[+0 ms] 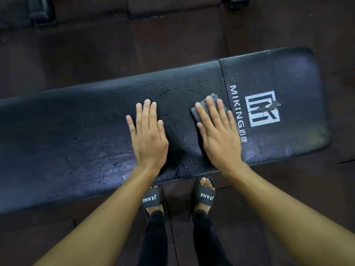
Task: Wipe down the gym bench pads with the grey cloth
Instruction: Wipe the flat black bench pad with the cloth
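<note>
A long black gym bench pad (76, 135) runs across the view, worn and speckled, with damp sheen near its front edge. A seam splits it from a shorter pad (299, 89) on the right that bears a white MIKING logo. My left hand (148, 135) lies flat on the long pad, fingers spread, holding nothing. My right hand (219, 133) presses flat on the grey cloth (196, 112), which peeks out under its fingers just left of the seam. Most of the cloth is hidden by the hand.
Dark rubber floor tiles (134, 45) surround the bench. My feet in black slides (206, 194) stand under the bench's near edge. Black equipment bases sit at the far top left (40, 10) and top right (238, 1).
</note>
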Motion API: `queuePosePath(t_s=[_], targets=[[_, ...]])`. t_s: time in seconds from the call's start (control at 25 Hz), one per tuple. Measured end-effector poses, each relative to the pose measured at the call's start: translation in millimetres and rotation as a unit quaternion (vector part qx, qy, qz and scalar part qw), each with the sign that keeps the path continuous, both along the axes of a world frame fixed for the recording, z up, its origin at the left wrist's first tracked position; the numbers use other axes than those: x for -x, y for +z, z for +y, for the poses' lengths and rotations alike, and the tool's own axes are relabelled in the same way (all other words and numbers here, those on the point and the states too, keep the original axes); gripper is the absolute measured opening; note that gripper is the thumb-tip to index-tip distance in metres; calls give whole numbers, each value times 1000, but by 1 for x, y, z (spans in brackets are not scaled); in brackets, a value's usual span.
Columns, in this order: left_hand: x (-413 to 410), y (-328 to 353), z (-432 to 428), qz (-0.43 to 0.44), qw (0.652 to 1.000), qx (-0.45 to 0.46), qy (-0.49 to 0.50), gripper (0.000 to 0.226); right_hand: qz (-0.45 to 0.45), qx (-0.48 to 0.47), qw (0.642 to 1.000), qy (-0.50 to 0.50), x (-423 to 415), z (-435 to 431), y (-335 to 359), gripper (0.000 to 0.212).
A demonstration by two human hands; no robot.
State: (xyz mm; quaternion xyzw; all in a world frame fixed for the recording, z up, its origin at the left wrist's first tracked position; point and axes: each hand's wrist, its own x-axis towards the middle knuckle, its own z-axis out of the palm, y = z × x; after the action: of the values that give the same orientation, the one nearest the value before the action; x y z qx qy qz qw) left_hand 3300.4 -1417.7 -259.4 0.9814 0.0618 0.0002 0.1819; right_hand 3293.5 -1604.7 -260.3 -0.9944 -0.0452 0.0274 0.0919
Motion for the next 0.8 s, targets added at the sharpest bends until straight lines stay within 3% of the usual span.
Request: queuePosePath(t_s=[0.24, 0.36, 0.44, 0.52, 0.64, 0.8], targets=[[-16, -8, -43, 18, 1000, -25, -6, 52, 9, -38, 999, 8, 14, -5, 3, 50], [-18, -6, -40, 24, 1000, -19, -4, 51, 24, -215, 975, -44, -3, -5, 15, 47], [-20, -1, -41, 23, 1000, -14, -2, 51, 31, -372, 923, -94, -19, -10, 33, 44], [-27, 5, -50, 15, 1000, -8, -5, 50, 37, -457, 878, -138, -40, -16, 58, 43], [-48, 14, -70, 7, 1000, 14, -17, 50, -30, -441, 885, -145, -81, -34, 84, 42], [-73, 8, -99, 18, 998, 10, -57, 52, -36, -278, 957, -76, -121, -56, 60, 46]])
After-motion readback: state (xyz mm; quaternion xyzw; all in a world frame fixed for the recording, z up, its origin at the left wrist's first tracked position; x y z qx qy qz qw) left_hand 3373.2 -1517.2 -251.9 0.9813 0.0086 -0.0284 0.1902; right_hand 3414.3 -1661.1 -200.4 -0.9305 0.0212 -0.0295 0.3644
